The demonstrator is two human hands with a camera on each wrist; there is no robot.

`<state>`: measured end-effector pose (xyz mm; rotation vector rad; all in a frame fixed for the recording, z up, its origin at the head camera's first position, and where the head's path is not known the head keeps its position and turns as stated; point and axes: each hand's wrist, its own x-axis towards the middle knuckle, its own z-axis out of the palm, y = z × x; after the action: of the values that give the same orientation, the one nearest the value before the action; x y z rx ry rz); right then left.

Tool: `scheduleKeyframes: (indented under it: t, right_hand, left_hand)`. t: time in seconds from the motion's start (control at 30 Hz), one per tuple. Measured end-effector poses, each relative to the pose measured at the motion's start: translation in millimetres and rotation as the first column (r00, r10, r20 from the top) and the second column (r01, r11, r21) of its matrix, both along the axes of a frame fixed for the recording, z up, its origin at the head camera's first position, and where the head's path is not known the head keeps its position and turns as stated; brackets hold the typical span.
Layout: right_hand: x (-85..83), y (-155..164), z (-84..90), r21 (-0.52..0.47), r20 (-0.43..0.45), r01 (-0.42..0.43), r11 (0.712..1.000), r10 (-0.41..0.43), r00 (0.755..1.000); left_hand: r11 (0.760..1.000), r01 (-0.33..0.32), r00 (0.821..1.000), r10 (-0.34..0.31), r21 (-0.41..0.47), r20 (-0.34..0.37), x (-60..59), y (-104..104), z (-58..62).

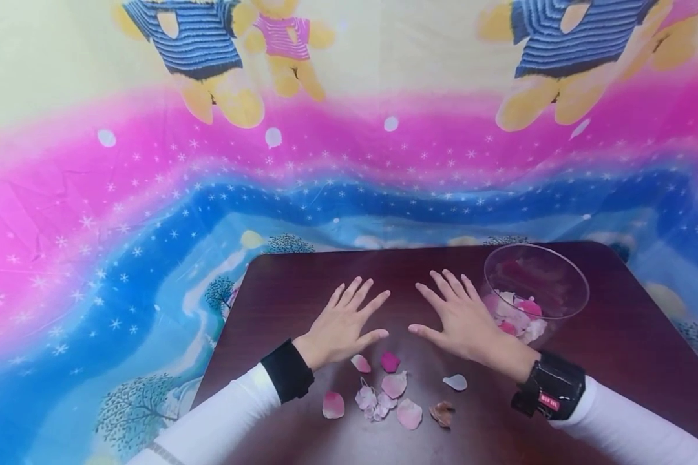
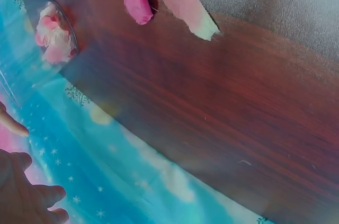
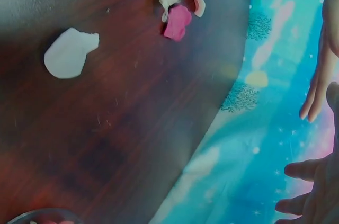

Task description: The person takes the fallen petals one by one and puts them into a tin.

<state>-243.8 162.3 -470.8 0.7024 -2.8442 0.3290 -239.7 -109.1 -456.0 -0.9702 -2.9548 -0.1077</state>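
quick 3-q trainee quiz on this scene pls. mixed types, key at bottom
1. True or false: the left hand and the right hand both have their fingers straight and hold nothing.

2. Multiple choice: in the head view, which hand is nearer the clear container?
A) Left
B) Right
C) Both equally near

3. Fill in the blank: the clear container holds pink and white ____.

Key:
1. True.
2. B.
3. petals.
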Motion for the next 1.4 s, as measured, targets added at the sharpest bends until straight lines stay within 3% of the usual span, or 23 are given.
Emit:
scheduleKeyframes:
  t: [0.23,0.63,0.83,1.03,1.23,1.4]
  right_hand:
    - [8.7,1,-12.5,-0.002,-0.006,0.004,1.0,-0.004,1.0]
    - [28.1,18,-39.9,0.029,0.013,-0.024,0.999,0.024,1.0]
    - [37.7,29,-59.8,0.06,0.096,-0.062,0.996,0.056,0.994]
    - [43.2,37,-78.6,0.059,0.117,-0.105,0.993,0.097,0.988]
    - [48.0,38,-89.1,0.019,0.2,-0.074,0.997,0.069,0.977]
    - [49.4,36,-94.4,0.009,0.175,-0.09,0.996,0.087,0.981]
  left_hand:
    - [0.998,0.038,0.999,-0.037,-0.042,0.007,9.6,6,-15.2]
    - [0.988,0.11,0.994,-0.107,-0.109,0.033,36.4,18,-43.2]
    - [0.977,0.168,0.986,-0.163,-0.129,0.045,49.4,28,-50.3]
    - [0.969,0.196,0.981,-0.192,-0.151,0.039,57.2,34,-54.5]
    - [0.964,0.217,0.976,-0.211,-0.15,0.059,62.4,37,-61.4]
    - [0.962,0.238,0.971,-0.233,-0.138,0.049,67.9,40,-66.0]
